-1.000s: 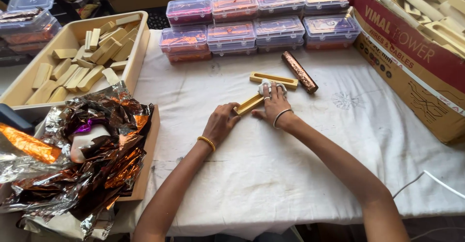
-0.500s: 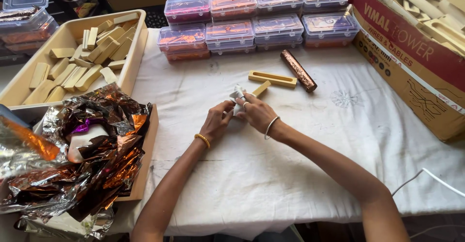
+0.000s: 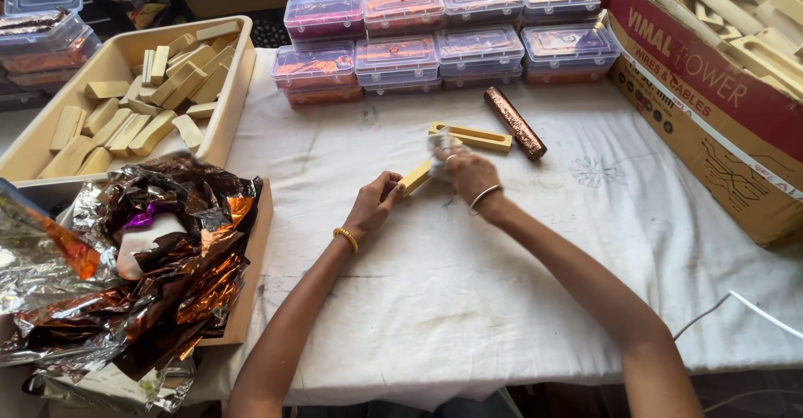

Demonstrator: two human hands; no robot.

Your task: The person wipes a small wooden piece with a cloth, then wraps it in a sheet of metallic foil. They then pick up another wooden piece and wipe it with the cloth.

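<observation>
On white cloth point(image 3: 468, 267): wooden block point(image 3: 416, 175); hands.

Single view only, head-worn cam, so no second view overlaps it. Looks steeply down and forward from above the near table edge. Both forearms enter from bottom centre; left hand point(image 3: 378, 200) and right hand point(image 3: 468, 173) sit approx mid-frame, at close working range. White tablecloth point(image 3: 468, 301) fills most of frame. Far limit: stacked clear plastic boxes point(image 3: 443, 33). Wooden tray point(image 3: 125, 92) cropped at left, cardboard carton point(image 3: 711, 117) cropped at right. Lens prob. wide-angle.
</observation>
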